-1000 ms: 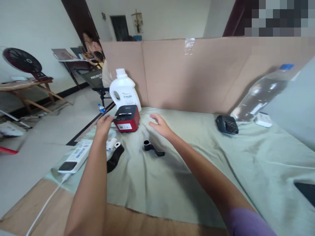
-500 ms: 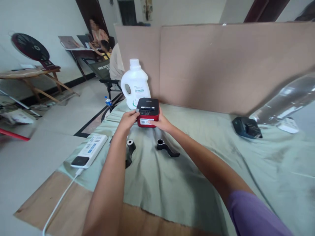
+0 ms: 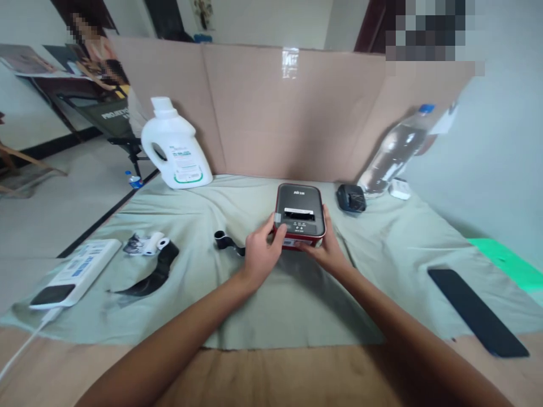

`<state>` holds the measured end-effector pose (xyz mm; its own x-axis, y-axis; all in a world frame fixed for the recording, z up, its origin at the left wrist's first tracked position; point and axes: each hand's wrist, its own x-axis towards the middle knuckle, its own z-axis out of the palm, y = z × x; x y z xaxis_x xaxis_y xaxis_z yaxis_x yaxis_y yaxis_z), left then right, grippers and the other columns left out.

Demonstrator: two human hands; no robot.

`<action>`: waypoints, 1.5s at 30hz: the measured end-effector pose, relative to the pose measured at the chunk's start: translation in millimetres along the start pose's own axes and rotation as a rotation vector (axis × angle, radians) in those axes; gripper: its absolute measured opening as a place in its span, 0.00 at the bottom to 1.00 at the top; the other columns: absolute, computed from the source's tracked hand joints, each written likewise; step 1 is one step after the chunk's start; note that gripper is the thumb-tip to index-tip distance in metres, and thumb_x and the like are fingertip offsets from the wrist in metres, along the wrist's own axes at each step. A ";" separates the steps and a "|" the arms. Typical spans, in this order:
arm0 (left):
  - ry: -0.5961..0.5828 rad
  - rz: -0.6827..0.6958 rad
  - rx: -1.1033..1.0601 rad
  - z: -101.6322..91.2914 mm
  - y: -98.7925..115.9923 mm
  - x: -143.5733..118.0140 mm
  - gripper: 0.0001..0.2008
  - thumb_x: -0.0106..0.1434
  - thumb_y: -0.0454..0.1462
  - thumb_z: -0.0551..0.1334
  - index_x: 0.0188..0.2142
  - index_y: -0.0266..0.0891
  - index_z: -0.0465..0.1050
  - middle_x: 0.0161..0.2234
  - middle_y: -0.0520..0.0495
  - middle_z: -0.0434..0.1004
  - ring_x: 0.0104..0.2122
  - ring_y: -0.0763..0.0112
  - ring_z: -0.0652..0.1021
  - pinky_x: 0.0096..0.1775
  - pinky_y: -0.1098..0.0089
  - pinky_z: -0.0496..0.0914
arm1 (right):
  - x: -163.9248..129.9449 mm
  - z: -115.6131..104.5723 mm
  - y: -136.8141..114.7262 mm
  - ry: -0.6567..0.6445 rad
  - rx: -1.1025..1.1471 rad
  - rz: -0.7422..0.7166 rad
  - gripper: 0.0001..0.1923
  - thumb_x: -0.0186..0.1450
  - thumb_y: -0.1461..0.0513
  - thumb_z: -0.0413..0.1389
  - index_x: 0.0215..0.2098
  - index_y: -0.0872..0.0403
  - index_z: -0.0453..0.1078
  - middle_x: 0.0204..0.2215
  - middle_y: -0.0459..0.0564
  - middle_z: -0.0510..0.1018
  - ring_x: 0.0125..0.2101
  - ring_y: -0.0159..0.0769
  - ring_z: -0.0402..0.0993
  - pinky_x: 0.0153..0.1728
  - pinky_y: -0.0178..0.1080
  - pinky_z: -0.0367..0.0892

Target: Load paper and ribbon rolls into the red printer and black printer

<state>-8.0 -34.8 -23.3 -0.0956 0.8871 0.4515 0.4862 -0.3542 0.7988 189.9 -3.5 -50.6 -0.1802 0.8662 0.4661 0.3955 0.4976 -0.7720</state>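
Now left hand (image 3: 262, 253) and right hand (image 3: 330, 249), grip closed around the printer (image 3: 299, 202), have moved it away from the jug (image 3: 180, 151).

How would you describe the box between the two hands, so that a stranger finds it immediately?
Start from the cardboard panel standing behind the pale green cloth. In front of it, the left hand and right hand hold a black-topped box. Its red sides set it apart from the dark device beyond it, to the right.
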 end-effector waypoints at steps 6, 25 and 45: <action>0.033 0.031 -0.047 21.0 -21.6 -33.5 0.25 0.75 0.45 0.50 0.63 0.38 0.70 0.60 0.41 0.74 0.59 0.57 0.76 0.59 0.60 0.69 | -31.5 1.4 9.5 -0.007 0.025 0.067 0.66 0.56 0.47 0.68 0.76 0.54 0.29 0.71 0.63 0.53 0.69 0.56 0.54 0.69 0.60 0.50; 0.016 0.050 -0.133 29.8 -30.8 -34.4 0.24 0.75 0.45 0.49 0.66 0.40 0.60 0.64 0.37 0.67 0.63 0.58 0.68 0.64 0.54 0.62 | -31.2 4.1 16.6 0.038 -0.013 0.074 0.66 0.54 0.48 0.70 0.76 0.52 0.34 0.71 0.63 0.54 0.69 0.57 0.53 0.68 0.61 0.50; -0.203 -0.300 -0.711 35.6 -43.2 57.6 0.44 0.52 0.34 0.59 0.70 0.45 0.54 0.72 0.47 0.54 0.71 0.58 0.57 0.69 0.56 0.54 | -30.4 5.3 18.1 0.059 0.034 0.051 0.62 0.54 0.49 0.70 0.75 0.50 0.39 0.69 0.62 0.58 0.68 0.58 0.55 0.68 0.63 0.50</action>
<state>-3.6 42.1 -45.9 0.0592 0.9868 0.1509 -0.2123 -0.1353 0.9678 197.7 -20.6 -81.1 -0.1069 0.8867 0.4499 0.3715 0.4553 -0.8091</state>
